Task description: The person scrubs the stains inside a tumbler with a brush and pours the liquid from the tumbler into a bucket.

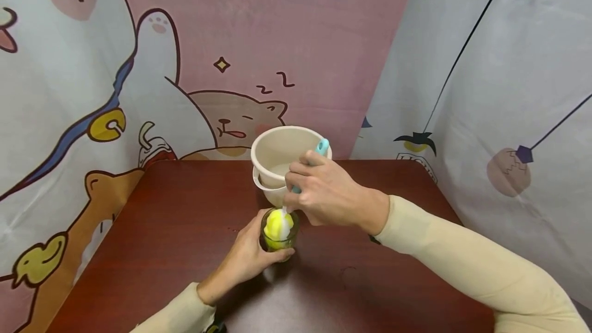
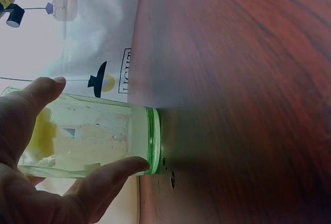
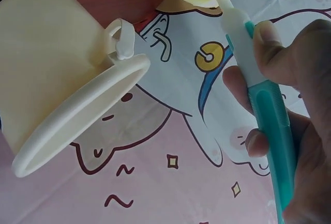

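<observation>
So the left hand (image 1: 250, 251) has thumb and fingers curled round a green-tinted drinking glass (image 2: 98, 131), mouth up over the counter (image 1: 185, 261), probably to stop it twisting or tipping. Can't really tell if the base is touching down. Right hand (image 1: 330, 189) is wrapped around the teal-and-white handle of a sponge bottle brush (image 3: 271, 115), thumb along the pale upper part, which I'd guess helps with steering and pushing. The yellow-and-white sponge head (image 1: 279, 224) is only partway into the glass, part of it above the rim; my guess is it's a snug fit. Cream bucket (image 1: 277, 153) sits just beyond, probably parked there for easy reach.
</observation>
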Motion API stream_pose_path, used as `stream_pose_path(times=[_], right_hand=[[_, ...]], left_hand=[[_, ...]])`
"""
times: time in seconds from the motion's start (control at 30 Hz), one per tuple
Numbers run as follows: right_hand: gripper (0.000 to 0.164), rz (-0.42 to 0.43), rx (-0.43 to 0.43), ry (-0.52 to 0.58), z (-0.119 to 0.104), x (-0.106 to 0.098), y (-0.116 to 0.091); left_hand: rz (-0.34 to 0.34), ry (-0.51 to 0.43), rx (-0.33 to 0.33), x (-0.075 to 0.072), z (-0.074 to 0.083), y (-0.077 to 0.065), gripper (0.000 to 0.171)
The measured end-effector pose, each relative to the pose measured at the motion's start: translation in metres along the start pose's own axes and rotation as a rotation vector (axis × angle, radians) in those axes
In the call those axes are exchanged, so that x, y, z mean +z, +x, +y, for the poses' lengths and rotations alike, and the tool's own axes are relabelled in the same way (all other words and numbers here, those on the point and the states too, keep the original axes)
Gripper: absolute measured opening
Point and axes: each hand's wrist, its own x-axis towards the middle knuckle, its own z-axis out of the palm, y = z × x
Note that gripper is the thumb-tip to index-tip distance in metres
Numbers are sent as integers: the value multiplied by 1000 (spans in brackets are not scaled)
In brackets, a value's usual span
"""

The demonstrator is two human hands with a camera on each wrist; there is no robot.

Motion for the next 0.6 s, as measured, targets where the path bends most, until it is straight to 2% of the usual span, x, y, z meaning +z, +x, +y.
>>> stream_pose_path(times=[0.27,0.4,0.6], right_hand=[[20,-6,46,-38,-1,-2,0],[19,-1,40,-86,0,-2,0],[17,3,22,-138,0,0,1]], left_hand=[[28,13,22,3,0,-1,90],[41,26,32,3,0,0,88],[27,29,11,2,-1,0,91]])
